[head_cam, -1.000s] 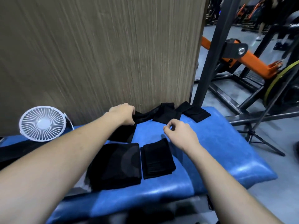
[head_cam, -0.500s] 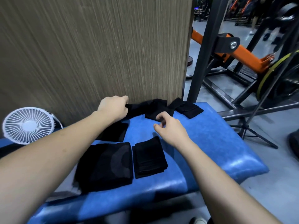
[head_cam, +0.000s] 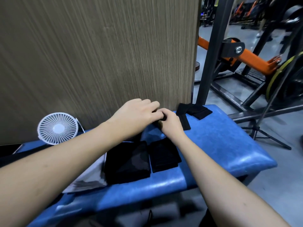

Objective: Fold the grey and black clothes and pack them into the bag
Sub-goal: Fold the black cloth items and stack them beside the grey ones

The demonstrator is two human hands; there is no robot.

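Folding mid-way: both hands meet at frame centre, left hand (head_cam: 134, 115) and right hand (head_cam: 170, 122) with fingers curled, pinching a black garment (head_cam: 185, 122) trailing toward upper right on the blue bench (head_cam: 221, 145). Two folded black pieces (head_cam: 127, 161) (head_cam: 164, 155) lie below. No bag visible; packing looks entirely left.

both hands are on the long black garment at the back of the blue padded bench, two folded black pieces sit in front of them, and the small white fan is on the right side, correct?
Not quite: the small white round fan stands on the left side of the blue padded bench, as the head view shows. The rest holds: the left hand and right hand meet on the long black garment, with two folded black pieces in front.
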